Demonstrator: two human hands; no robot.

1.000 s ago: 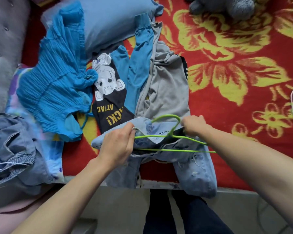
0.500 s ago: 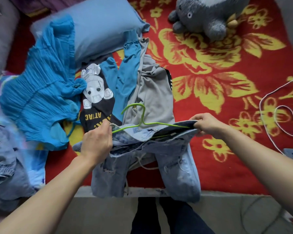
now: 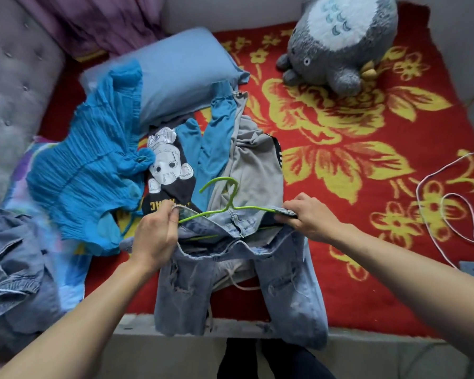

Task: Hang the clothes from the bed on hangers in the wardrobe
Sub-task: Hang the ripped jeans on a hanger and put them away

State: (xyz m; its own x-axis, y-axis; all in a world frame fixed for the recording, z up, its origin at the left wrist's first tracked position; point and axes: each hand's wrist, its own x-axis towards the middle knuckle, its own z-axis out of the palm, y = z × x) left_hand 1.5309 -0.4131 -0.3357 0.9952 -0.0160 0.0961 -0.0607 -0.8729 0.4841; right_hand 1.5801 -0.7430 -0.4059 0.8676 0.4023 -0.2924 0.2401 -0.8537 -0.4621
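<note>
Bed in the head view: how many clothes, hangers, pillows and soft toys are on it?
Garments: 5 (pale ripped denim jeans, grey top, black robot-print shirt, turquoise crinkled dress, crumpled blue denim piece)
Green wire hangers: 1
Light blue pillows: 1
Grey plush toys: 1
Total: 8

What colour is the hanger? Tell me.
Bright green hanger, clearest in the head view.

black t-shirt (image 3: 181,187), partial yellow lettering "ac"
</note>
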